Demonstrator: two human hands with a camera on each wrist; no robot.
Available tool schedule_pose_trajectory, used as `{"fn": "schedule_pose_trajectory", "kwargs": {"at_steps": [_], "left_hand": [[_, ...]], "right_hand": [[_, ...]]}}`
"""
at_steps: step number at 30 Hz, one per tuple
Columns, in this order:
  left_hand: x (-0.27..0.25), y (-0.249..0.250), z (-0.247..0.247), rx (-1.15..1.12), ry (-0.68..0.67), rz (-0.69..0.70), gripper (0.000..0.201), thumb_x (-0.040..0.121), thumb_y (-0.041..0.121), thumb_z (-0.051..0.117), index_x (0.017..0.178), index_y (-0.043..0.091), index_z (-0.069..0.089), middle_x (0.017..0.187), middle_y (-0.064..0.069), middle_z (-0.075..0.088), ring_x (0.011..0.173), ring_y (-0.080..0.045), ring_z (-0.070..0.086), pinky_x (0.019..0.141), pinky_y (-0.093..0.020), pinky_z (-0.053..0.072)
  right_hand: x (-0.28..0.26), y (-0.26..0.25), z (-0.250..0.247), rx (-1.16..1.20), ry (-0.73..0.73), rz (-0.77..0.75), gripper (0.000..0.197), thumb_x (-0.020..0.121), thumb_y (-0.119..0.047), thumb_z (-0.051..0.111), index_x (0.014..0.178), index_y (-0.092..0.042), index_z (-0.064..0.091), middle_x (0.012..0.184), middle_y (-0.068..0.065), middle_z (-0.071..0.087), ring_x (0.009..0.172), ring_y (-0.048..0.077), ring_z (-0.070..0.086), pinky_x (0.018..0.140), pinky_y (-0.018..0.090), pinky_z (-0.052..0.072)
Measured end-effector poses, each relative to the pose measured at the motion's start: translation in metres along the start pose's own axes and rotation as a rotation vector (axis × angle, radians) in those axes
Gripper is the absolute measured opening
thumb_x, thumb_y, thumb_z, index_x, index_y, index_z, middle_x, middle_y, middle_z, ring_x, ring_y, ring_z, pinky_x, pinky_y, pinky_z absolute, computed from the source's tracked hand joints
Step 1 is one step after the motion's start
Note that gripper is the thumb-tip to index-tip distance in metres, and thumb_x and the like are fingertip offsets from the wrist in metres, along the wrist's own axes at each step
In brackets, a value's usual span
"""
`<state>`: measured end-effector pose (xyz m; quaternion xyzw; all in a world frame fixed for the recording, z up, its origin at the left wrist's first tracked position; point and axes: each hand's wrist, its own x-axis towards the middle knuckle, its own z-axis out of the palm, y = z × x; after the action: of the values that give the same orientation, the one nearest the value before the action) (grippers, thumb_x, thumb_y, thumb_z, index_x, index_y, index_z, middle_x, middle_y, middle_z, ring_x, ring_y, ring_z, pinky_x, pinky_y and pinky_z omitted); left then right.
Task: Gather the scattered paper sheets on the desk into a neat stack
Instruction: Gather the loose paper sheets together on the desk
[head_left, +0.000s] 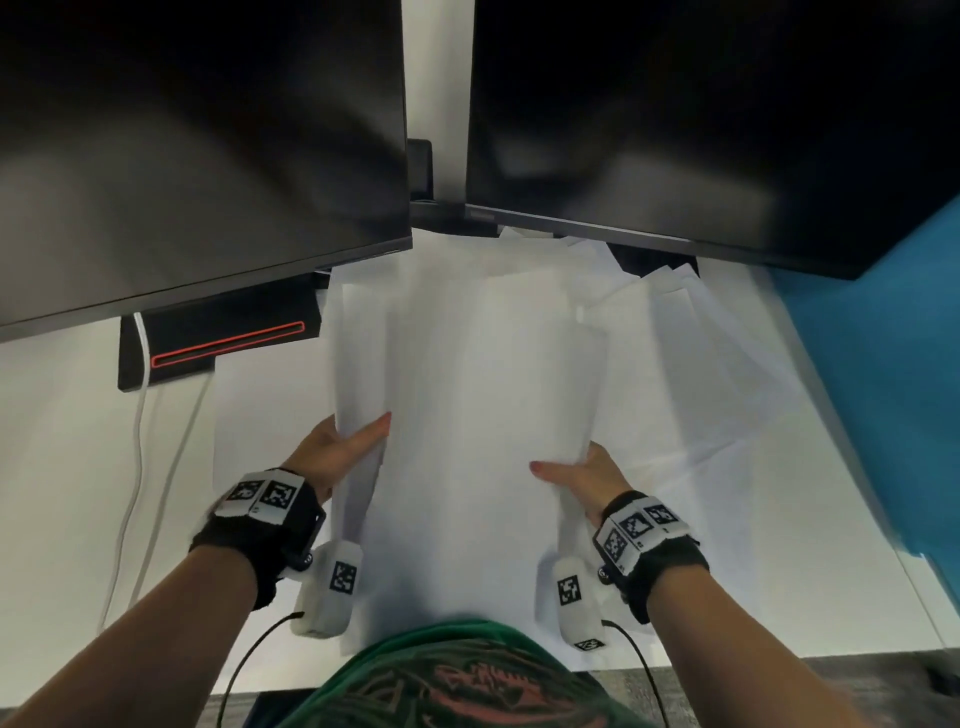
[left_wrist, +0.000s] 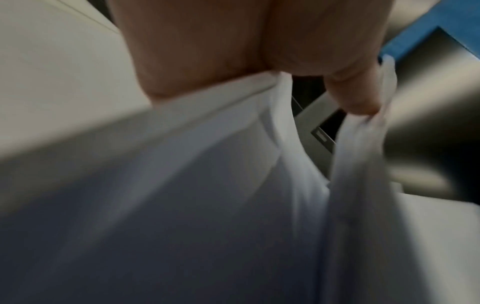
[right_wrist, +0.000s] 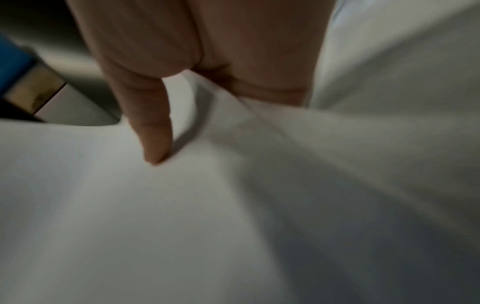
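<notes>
Two hands grip one bundle of paper sheets (head_left: 467, 374) from opposite sides, and that grip is what the coming move turns on. The left hand (head_left: 337, 452) pinches the bundle's left edge, thumb on top and fingers (left_wrist: 355, 98) curled under it; the right hand (head_left: 582, 475) does the same on the right edge, its thumb laid flat on the top sheet, and in the right wrist view one of its fingers (right_wrist: 155, 133) presses into the paper. Neither hand is free. The bundle is held between the hands, above the desk (head_left: 78, 441), with its long axis running away from the person toward the gap between the two dark monitors (head_left: 197, 145). Its sides curl upward, so it sags like a trough, and its far end looks uneven.

More loose sheets (head_left: 727, 374) lie flat on the desk to the right of the bundle, some reaching under the right-hand monitor, near a blue partition (head_left: 893, 364). The right hand is the nearer one to them. Left of the bundle sit a black device with a red-lit slot (head_left: 228, 340) and a white cable (head_left: 137, 415).

Judging by this, the gathering is only partly done: the held bundle needs squaring, and the sheets to its right are not yet collected.
</notes>
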<state>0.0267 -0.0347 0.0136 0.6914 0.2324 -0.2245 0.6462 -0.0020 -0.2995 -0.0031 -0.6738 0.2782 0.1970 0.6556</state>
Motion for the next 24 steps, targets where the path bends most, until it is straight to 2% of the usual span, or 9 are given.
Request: {"fn": "schedule_pose_trajectory", "kwargs": {"at_steps": [2,4,8,12,14,16,19,21,24], "left_hand": [[0.011,-0.011,-0.003,-0.043,0.003,0.003,0.124,0.034,0.081,0.069,0.135,0.013,0.046,0.132,-0.007,0.057,0.121,-0.028,0.053,0.108,-0.046,0.036],[0.015,-0.016,-0.007,-0.137,0.012,-0.08,0.127,0.034,0.084,0.067,0.139,0.018,0.041,0.137,-0.005,0.053,0.126,-0.027,0.049,0.109,-0.046,0.034],[-0.002,0.0,0.004,-0.011,-0.082,0.003,0.086,0.038,0.043,0.088,0.112,0.006,0.063,0.088,-0.008,0.073,0.09,-0.031,0.065,0.085,-0.042,0.051],[0.009,-0.014,0.003,0.203,0.037,0.069,0.05,0.071,0.018,0.075,0.115,-0.001,0.061,0.106,-0.022,0.068,0.101,-0.038,0.063,0.095,-0.053,0.047],[0.015,-0.025,-0.003,0.229,0.074,0.075,0.053,0.07,0.023,0.074,0.116,-0.001,0.06,0.109,-0.025,0.067,0.101,-0.038,0.064,0.094,-0.054,0.048],[0.014,-0.031,-0.007,0.214,0.103,0.065,0.04,0.078,0.014,0.07,0.114,-0.002,0.061,0.107,-0.026,0.067,0.1,-0.039,0.064,0.093,-0.053,0.049],[0.012,-0.036,-0.01,0.167,0.133,0.029,0.034,0.081,0.01,0.067,0.113,-0.002,0.062,0.104,-0.026,0.067,0.098,-0.04,0.064,0.092,-0.05,0.049],[0.013,-0.038,-0.01,0.13,0.144,0.021,0.036,0.081,0.009,0.067,0.114,-0.004,0.061,0.105,-0.027,0.066,0.098,-0.041,0.063,0.09,-0.049,0.049],[0.013,-0.039,-0.009,0.118,0.146,0.021,0.036,0.081,0.008,0.067,0.114,-0.005,0.061,0.103,-0.026,0.066,0.096,-0.039,0.063,0.088,-0.044,0.049]], "right_hand": [[0.002,0.0,0.006,-0.051,0.014,-0.006,0.036,0.072,0.001,0.073,0.103,-0.011,0.06,0.103,0.012,0.066,0.095,0.027,0.063,0.09,0.038,0.05],[0.004,0.001,0.009,-0.004,0.028,-0.003,0.036,0.071,0.001,0.074,0.103,-0.01,0.06,0.107,0.015,0.066,0.1,0.03,0.063,0.094,0.04,0.048],[0.001,-0.002,0.025,0.06,0.002,-0.049,0.034,0.071,-0.001,0.074,0.099,-0.014,0.061,0.107,0.011,0.066,0.1,0.028,0.063,0.091,0.037,0.05],[-0.005,-0.003,0.041,-0.169,-0.028,-0.123,0.054,0.074,-0.021,0.075,0.122,-0.016,0.051,0.114,0.002,0.062,0.104,0.019,0.06,0.096,0.034,0.048],[-0.008,-0.004,0.032,-0.172,0.139,-0.175,0.046,0.08,-0.026,0.068,0.121,-0.017,0.05,0.111,0.002,0.058,0.095,0.016,0.057,0.09,0.029,0.047],[-0.007,-0.002,0.01,-0.156,0.485,-0.215,0.045,0.082,-0.023,0.066,0.124,-0.017,0.048,0.118,0.008,0.052,0.096,0.022,0.055,0.089,0.032,0.045],[-0.007,-0.001,-0.031,-0.055,0.889,-0.016,0.061,0.081,-0.027,0.065,0.135,-0.019,0.037,0.137,0.019,0.038,0.117,0.039,0.047,0.101,0.042,0.039],[-0.008,-0.003,-0.05,0.082,0.907,0.159,0.069,0.081,-0.029,0.062,0.14,-0.019,0.027,0.142,0.018,0.033,0.121,0.04,0.044,0.099,0.042,0.036],[-0.003,-0.001,-0.057,0.198,0.83,0.126,0.072,0.083,-0.018,0.063,0.143,-0.013,0.023,0.141,0.019,0.039,0.122,0.035,0.047,0.097,0.036,0.038]]}}
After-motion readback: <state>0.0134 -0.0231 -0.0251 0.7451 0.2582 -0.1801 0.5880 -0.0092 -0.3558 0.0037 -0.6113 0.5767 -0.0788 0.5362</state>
